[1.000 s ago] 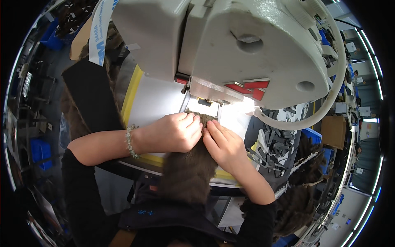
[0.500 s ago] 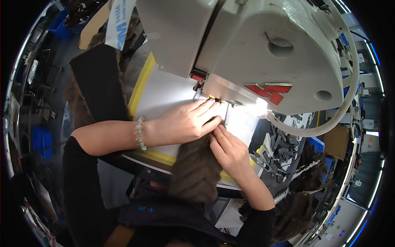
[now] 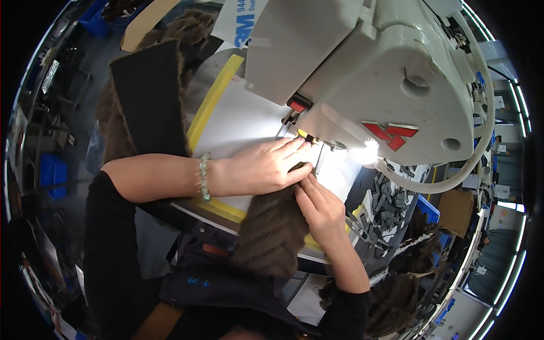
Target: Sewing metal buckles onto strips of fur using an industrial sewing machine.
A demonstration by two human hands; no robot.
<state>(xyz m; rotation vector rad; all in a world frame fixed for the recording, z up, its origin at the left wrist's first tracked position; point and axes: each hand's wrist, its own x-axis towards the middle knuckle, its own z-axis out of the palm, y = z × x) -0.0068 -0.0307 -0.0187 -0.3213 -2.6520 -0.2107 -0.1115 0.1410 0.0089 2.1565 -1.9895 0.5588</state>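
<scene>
My left hand (image 3: 272,167), with a beaded bracelet (image 3: 204,177) at its wrist, reaches in from the left, its fingers stretched toward the presser foot (image 3: 310,137) of a sewing machine (image 3: 391,85). A strip of brown fur (image 3: 269,235) runs from under both hands down over the table's front edge toward my lap. Its upper end lies between the left thumb and fingers. My right hand (image 3: 322,207) pinches the strip's right edge, fingertips by the left thumb. Both hands hide where the fur meets the machine.
Yellow tape (image 3: 215,102) borders the white work surface (image 3: 226,122). At the left stands a dark-backed fur piece (image 3: 150,99). Dark grey scraps (image 3: 391,198) and scissors (image 3: 362,226) lie to the right, with more fur (image 3: 396,300) below. A pale hose (image 3: 430,186) curves around the machine's head.
The view has shifted slightly, so the machine appears a little further right. Both hands stay close together on the fur near the presser foot, with little visible change of grip.
</scene>
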